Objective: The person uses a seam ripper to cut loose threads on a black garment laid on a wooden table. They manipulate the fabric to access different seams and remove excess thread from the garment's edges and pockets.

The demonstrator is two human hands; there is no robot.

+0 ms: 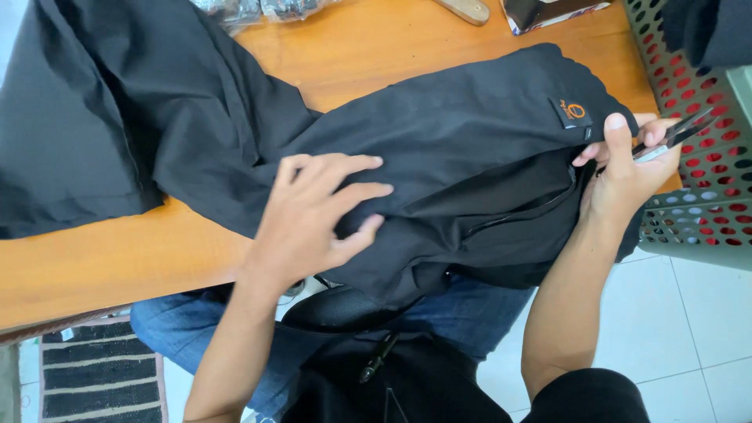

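Lying across the wooden surface (376, 55) and spilling over its near edge onto the person's lap, the black garment (439, 157) sits under both hands. The left hand (313, 215) presses flat on the cloth near the edge of the surface, fingers spread and slightly curled, pinning a fold rather than closing around it. The right hand (630, 168) is at the garment's right end, just beside a small black label with an orange mark (572, 111); it is clenched around a pair of small metal snips (674, 133), whose blades point up and to the right, while its fingers also pinch the cloth's edge. Both forearms reach up from the bottom of the view, the right one bent steeply at the elbow.

The surface is warm orange-brown wood. To the right stands a perforated grey-green basket (705, 196) with red showing through its holes. Below are blue jeans (188, 329), a white tiled floor (689, 329) and a striped mat (98, 368).
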